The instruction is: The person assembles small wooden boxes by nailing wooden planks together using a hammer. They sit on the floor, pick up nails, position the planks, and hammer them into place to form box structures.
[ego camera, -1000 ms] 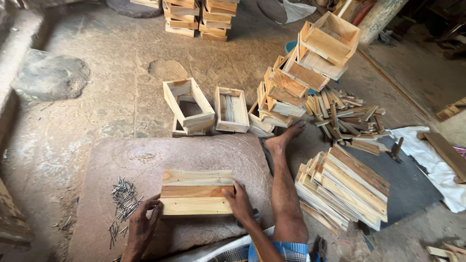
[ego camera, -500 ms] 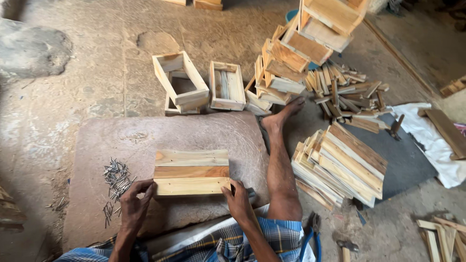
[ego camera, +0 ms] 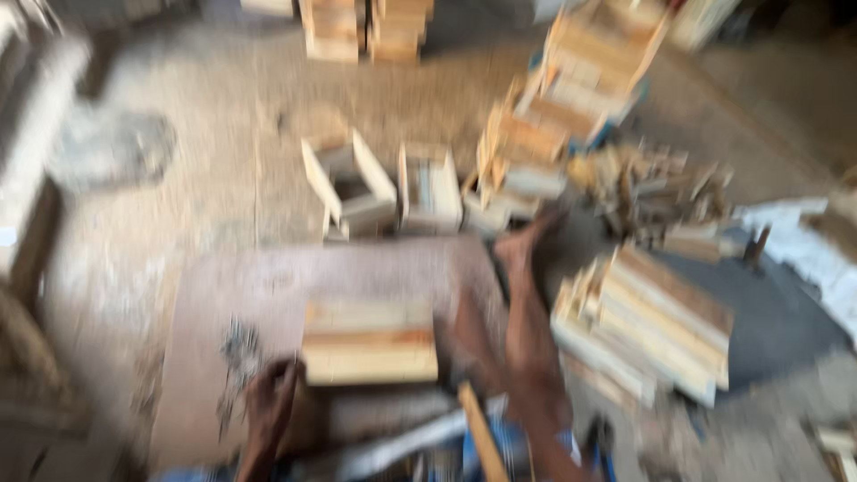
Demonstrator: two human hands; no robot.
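two hands (ego camera: 268, 406), one slat panel (ego camera: 370, 342), two open crates (ego camera: 350, 186).

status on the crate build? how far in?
Done: several finished wooden boxes stand on the floor beyond the board. In hand: a slat panel lies on the work board, left hand at its near-left corner; right hand beside its right edge, though blur hides the contact. Left: a stack of loose slats and scattered nails sit unused.

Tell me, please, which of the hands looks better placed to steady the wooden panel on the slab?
Probably the left hand: it rests at the near-left corner of the wooden panel on the slab. The right hand shows only as a blur beside the panel's right edge, so its contact is unclear.
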